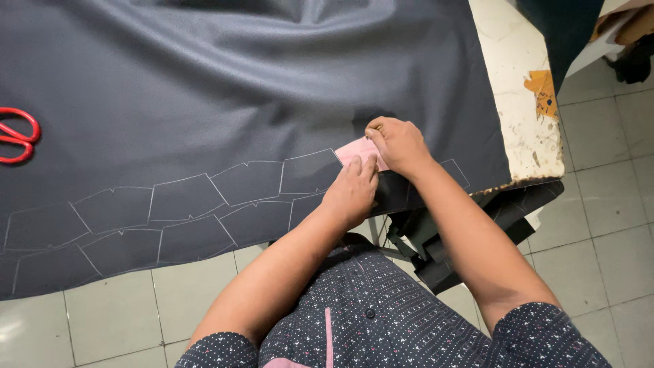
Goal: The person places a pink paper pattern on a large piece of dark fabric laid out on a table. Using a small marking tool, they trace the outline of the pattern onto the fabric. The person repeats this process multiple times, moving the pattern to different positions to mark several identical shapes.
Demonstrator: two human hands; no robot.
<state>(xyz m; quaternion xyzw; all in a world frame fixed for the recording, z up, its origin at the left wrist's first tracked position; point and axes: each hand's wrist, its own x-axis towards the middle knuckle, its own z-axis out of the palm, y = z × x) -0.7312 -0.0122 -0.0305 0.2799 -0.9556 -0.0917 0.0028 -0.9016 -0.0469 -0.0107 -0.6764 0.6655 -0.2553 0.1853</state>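
A large dark grey cloth (225,88) covers the table, with several four-sided outlines chalked in two rows along its near edge. A small pink pattern piece (355,151) lies flat on the cloth near that edge. My left hand (351,193) presses down on its lower side with the fingers flat. Above it, my right hand (398,144) rests on the pattern's upper right edge, fingers curled as if pinching something small; what it holds is hidden.
Red-handled scissors (17,134) lie on the cloth at the far left. The worn white table top (521,102) shows bare at the right. Dark cloth pieces (443,238) hang below the table edge. Pale floor tiles (599,225) surround the table.
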